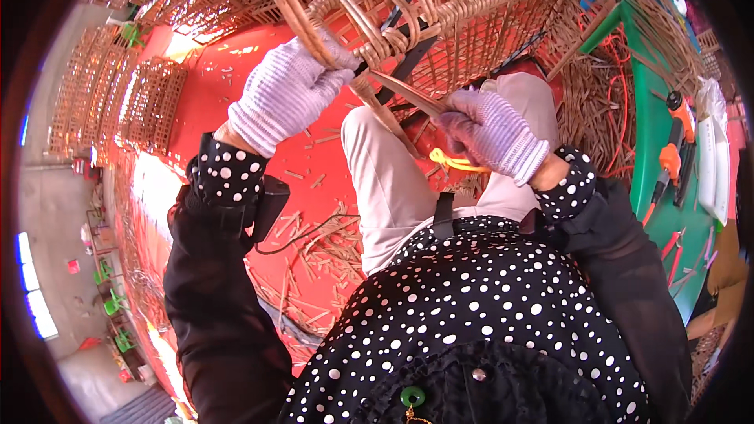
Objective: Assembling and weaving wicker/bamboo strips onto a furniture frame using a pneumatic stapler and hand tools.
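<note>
Both my hands wear pale knitted gloves. My left hand (294, 90) is closed around a long bent rattan strip (287, 0) that runs up past the edge of the woven rattan piece (471, 8). My right hand (491, 132), its glove stained dark at the fingers, grips a brown flat rattan strip (404, 93). This strip's far end reaches to my left thumb, near the wrapped corner of the woven piece. Black metal bars (406, 55) stand behind that corner. The woven piece slants above my knees.
Several woven panels (153, 106) stand at the left. Cut rattan scraps (322, 271) litter the red floor (302, 165), with more heaped at the right. On a green table (656, 102) lie orange-and-black tools (669, 161) and a white packet (713, 157). A yellow cord (452, 161) hangs by my right hand.
</note>
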A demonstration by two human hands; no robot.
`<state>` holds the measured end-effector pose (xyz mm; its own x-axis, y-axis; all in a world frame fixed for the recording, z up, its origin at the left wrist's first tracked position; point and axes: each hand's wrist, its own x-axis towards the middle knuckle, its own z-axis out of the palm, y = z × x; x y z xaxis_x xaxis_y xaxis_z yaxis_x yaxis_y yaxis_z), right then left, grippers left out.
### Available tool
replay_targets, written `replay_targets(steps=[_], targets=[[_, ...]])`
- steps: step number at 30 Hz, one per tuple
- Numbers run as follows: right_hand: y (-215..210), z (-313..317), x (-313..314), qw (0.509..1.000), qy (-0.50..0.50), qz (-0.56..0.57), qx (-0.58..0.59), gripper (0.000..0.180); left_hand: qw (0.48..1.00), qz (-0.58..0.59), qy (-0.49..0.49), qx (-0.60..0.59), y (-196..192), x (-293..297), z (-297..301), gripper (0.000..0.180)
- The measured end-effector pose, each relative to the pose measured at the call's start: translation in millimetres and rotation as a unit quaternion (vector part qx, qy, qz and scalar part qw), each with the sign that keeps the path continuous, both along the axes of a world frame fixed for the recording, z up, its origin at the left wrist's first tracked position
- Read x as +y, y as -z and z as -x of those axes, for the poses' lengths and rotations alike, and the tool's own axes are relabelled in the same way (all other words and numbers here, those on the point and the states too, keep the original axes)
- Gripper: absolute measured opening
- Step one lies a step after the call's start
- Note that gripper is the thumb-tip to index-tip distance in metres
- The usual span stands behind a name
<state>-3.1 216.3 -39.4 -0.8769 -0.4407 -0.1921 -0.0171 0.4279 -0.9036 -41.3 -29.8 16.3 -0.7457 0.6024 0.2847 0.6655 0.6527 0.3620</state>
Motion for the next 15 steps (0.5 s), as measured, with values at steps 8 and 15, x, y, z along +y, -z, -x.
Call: replay_targets(steps=[8, 15], targets=[[9.0, -9.0, 3.8, 0.99, 0.018, 0.091, -0.102, 0.016, 0.997, -0.042, -0.033, -0.06, 3.1, 3.0, -4.7, 0.01], [37.5, -3.7, -7.4, 0.94, -0.022, 0.266, -0.211, 0.017, 0.997, -0.036, -0.042, -0.049, 1.1, 0.3, -10.3, 0.011]])
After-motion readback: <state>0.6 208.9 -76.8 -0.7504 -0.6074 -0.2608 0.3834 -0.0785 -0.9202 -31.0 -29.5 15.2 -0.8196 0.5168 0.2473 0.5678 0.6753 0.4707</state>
